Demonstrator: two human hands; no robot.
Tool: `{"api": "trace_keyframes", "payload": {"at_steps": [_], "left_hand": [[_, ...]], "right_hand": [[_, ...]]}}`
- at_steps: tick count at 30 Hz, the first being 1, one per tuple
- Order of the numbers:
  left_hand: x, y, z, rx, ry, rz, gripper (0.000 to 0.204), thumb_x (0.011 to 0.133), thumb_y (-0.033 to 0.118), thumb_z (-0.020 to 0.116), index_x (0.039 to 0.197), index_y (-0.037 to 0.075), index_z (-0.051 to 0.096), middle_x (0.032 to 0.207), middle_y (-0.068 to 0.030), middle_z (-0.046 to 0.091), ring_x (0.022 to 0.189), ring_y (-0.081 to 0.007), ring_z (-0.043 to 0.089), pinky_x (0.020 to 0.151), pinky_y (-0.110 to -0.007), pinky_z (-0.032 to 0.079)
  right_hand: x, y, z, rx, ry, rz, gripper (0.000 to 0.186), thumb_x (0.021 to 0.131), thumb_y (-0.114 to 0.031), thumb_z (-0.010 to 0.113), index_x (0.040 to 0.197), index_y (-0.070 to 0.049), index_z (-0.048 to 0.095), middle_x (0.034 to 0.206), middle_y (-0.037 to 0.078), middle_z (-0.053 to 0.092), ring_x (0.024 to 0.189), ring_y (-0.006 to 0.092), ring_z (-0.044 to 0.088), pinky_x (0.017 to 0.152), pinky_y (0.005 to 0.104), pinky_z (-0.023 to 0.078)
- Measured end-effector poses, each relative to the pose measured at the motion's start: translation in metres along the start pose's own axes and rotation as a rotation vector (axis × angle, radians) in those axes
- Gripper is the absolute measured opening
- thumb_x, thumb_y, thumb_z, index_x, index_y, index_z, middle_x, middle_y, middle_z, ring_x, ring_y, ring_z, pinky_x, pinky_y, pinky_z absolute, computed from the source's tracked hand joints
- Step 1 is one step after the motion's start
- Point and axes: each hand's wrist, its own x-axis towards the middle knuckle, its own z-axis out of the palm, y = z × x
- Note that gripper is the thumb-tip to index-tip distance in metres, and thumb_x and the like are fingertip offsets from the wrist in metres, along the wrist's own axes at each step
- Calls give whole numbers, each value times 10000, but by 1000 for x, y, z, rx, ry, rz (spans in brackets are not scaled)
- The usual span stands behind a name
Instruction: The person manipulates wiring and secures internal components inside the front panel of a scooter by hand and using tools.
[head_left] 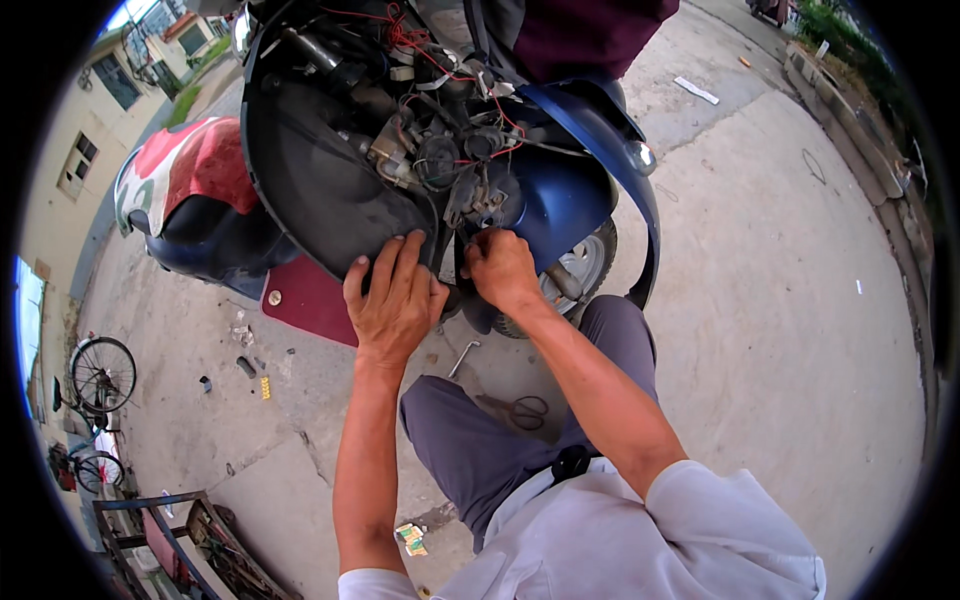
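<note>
A scooter stands before me with its front opened up, a large black plastic panel [325, 165] curving down its left side. Across the lower edge of that panel lies my left hand [392, 300], its fingers stretched out over the surface. Just right of it, my right hand [502, 270] is closed at the edge of the blue front fender [560, 195], below the exposed parts; what its fingers pinch is hidden. Above both hands sit a tangle of red wires [405, 38], connectors and a round black part [437, 160]. Part of the front wheel [597, 262] shows behind my right wrist.
On the concrete between my legs lie a wrench [464, 359] and scissors [528, 412]. A dark red mat [310, 303] and a seat with a red and white cover [205, 165] are at left. A bicycle [102, 375] and a metal frame [150, 505] stand farther left.
</note>
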Motion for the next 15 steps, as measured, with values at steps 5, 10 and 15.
{"api": "trace_keyframes", "payload": {"at_steps": [5,10,15], "left_hand": [[-1,-1,0,-5,10,6,105,794,205,657,739,138,599,1235,43,717,1141,-130,639,1113,-422,304],[-2,0,2,-18,28,-2,105,802,207,650,738,141,599,1232,47,718,1135,-128,639,1111,-417,308],[-2,0,2,-19,29,-9,103,803,211,649,741,142,605,1232,49,715,1139,-127,636,1114,-415,305]], "right_hand": [[3,-7,4,-46,29,25,209,885,-170,647,918,6,756,911,289,712,929,474,692,858,524,557],[2,-8,6,-22,32,66,206,890,-173,654,918,6,754,900,294,708,925,485,686,853,525,558],[-3,-2,12,-54,30,26,226,897,-189,655,928,12,753,895,307,703,929,496,682,853,527,558]]}}
